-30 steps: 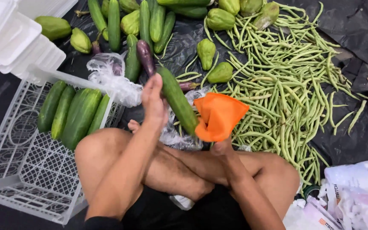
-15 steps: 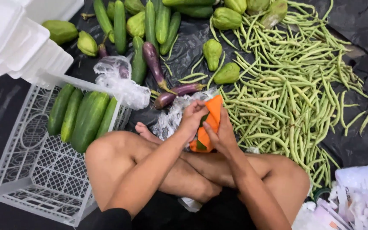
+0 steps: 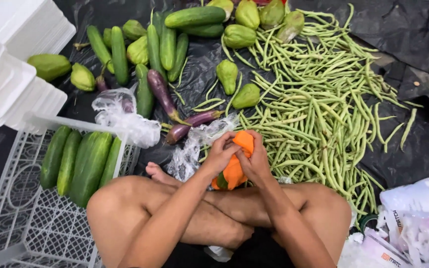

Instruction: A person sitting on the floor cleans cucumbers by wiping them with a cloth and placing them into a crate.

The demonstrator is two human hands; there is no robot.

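I sit cross-legged on black sheeting. My left hand (image 3: pixel 220 153) and my right hand (image 3: pixel 255 160) are both closed around an orange net bag (image 3: pixel 234 171) held just above my shins; a bit of green shows at its lower end. Crumpled clear plastic (image 3: pixel 187 154) lies right beside my left hand. Two purple eggplants (image 3: pixel 190 123) lie just beyond the hands.
A white plastic crate (image 3: pixel 23 198) at my left holds several cucumbers (image 3: pixel 83 164). Stacked white foam trays (image 3: pixel 11 74) sit at the far left. Cucumbers, chayotes (image 3: pixel 239 34) and a big spread of green beans (image 3: pixel 319 104) cover the sheet ahead. White packets (image 3: pixel 413 223) lie at lower right.
My left hand left the cucumber it was reaching toward and came back to the orange bag. Both hands now grip the bag, which has bunched up smaller.
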